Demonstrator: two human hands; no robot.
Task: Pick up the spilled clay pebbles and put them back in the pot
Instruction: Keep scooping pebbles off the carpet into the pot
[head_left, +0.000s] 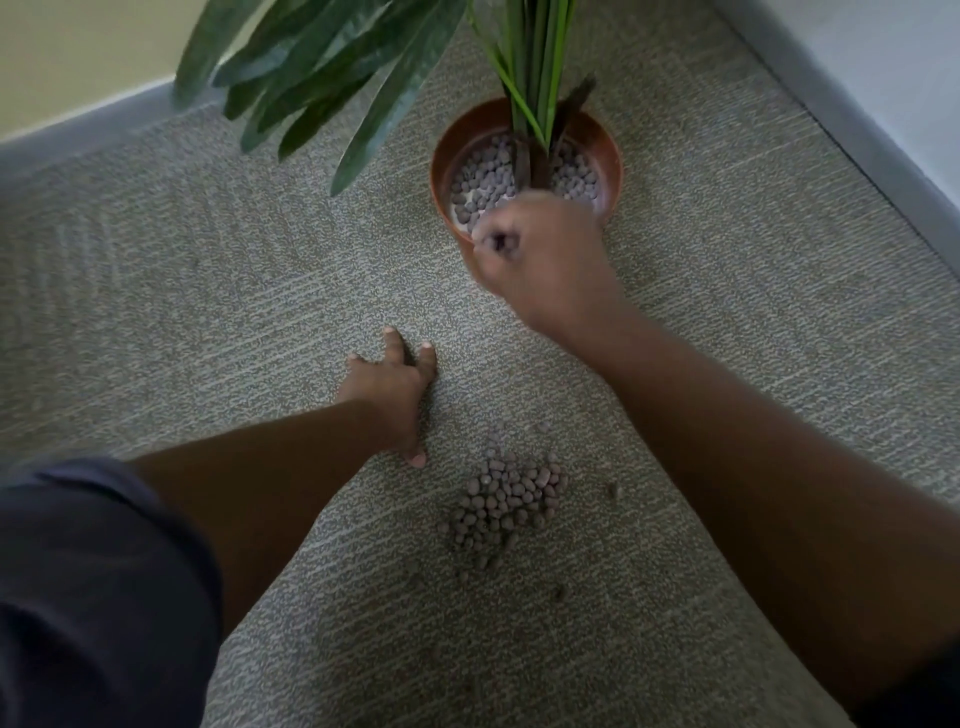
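Over the pot (441, 156), the right hand (540, 254) is fisted, likely around pebbles; the left hand (392, 389) lies flat, propping, beside the spill (506, 506).

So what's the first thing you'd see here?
Probably the pile of spilled pebbles on the grey carpet, between the two arms. Next, the right hand, curled over the brown pot with its leafy plant, while the left hand presses flat on the carpet.

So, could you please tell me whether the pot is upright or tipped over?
Upright: the pot shows its round rim from above, pebbles lying inside.
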